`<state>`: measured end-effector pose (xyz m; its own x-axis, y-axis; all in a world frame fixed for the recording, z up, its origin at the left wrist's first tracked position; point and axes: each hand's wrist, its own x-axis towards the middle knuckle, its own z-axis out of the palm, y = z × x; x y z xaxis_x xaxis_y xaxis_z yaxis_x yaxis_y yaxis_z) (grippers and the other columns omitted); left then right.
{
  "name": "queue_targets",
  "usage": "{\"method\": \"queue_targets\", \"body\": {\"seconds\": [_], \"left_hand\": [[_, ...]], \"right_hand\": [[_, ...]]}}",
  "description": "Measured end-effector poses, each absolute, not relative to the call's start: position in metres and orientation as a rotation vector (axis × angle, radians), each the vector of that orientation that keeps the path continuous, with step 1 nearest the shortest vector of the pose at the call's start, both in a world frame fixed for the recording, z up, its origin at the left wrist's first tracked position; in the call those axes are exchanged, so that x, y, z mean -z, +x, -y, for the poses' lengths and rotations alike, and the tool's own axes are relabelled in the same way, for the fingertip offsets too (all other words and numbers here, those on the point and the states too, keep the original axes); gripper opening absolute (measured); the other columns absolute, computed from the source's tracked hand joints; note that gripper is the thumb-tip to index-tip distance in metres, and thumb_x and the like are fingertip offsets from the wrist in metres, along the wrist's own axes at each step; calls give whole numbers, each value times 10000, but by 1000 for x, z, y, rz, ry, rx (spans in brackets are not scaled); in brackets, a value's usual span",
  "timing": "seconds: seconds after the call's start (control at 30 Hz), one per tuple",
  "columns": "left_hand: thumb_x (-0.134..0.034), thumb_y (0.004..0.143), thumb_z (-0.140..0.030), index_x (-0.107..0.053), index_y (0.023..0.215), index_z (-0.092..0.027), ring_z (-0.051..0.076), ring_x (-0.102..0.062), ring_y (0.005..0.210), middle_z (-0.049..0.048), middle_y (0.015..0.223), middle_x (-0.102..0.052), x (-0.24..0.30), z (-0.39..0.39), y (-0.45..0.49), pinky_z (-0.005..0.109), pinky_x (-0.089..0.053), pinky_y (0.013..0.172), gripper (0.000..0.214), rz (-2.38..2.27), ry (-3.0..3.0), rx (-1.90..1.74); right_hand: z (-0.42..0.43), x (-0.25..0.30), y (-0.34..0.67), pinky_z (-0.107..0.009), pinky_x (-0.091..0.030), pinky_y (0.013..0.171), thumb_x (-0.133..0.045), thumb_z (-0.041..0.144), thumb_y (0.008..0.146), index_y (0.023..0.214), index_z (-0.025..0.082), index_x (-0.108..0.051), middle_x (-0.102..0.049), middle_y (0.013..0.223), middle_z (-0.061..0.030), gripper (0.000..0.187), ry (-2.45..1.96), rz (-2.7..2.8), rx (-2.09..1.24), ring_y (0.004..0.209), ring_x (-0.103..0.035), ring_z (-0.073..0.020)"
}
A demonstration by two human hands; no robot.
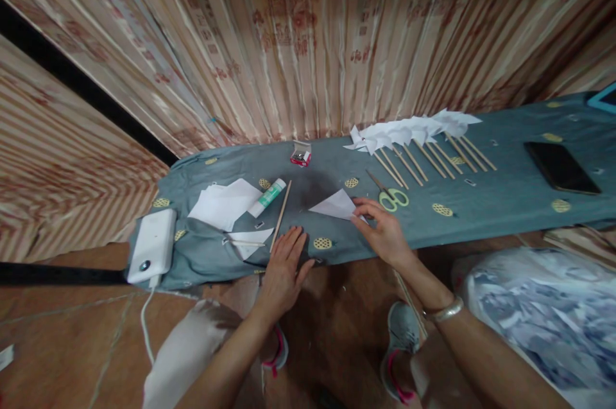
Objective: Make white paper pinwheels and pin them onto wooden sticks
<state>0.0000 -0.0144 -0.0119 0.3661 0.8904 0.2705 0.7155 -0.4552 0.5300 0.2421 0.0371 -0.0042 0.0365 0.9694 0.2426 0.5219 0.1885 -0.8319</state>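
Observation:
My right hand pinches the right corner of a folded white paper triangle, which lies on the grey-green cloth. Flat on the cloth near its front edge, my left hand is open, fingers stretched out beside the lower end of a thin wooden stick. To its left lies a small paper piece with a pencil-like stick across it. A glue stick rests against a stack of white paper. Green-handled scissors lie just beyond my right hand.
Several paper pinwheels on wooden sticks lie in a row at the back right. A small red box of pins stands at the back. A black phone is at the right, a white corded device at the left end. A plastic bag sits below.

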Motion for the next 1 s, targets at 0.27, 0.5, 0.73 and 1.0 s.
{"method": "queue_targets", "body": {"seconds": [0.27,0.5,0.73,1.0], "left_hand": [[-688,748,-489,-528,1296,-153,296,-569,1189,167,1287,-599,-10,-32,29,457,-451,1004,663,-1222,959,-1110],[-834,586,-406,-656,1108,-138,226,-640,957,122,1062,-681,-17,-57,37,336,-514,798,613,-1157,812,-1067],[-802,568,-493,-735,768,-120,125,-560,621,53,703,-683,-25,-62,36,240,-420,580,429,-1129,993,-875],[-745,590,-557,-637,517,-137,70,-351,442,-35,437,-465,-20,-65,31,226,-224,452,440,-1197,1243,-698]], "right_hand": [[-27,-15,238,-402,-424,1007,-560,224,870,881,238,-632,-619,1253,-85,74,-1313,1688,-509,1180,-570,-226],[-21,-27,243,-394,-417,1019,-548,204,892,905,242,-635,-578,1297,-86,96,-1238,1706,-551,1210,-554,-210],[-14,-33,242,-386,-426,1018,-554,196,887,904,257,-647,-577,1310,-66,113,-1211,1701,-619,1221,-552,-208],[-13,-30,239,-390,-427,1024,-572,210,874,879,253,-659,-585,1304,-63,97,-1227,1677,-664,1215,-560,-213]]}}
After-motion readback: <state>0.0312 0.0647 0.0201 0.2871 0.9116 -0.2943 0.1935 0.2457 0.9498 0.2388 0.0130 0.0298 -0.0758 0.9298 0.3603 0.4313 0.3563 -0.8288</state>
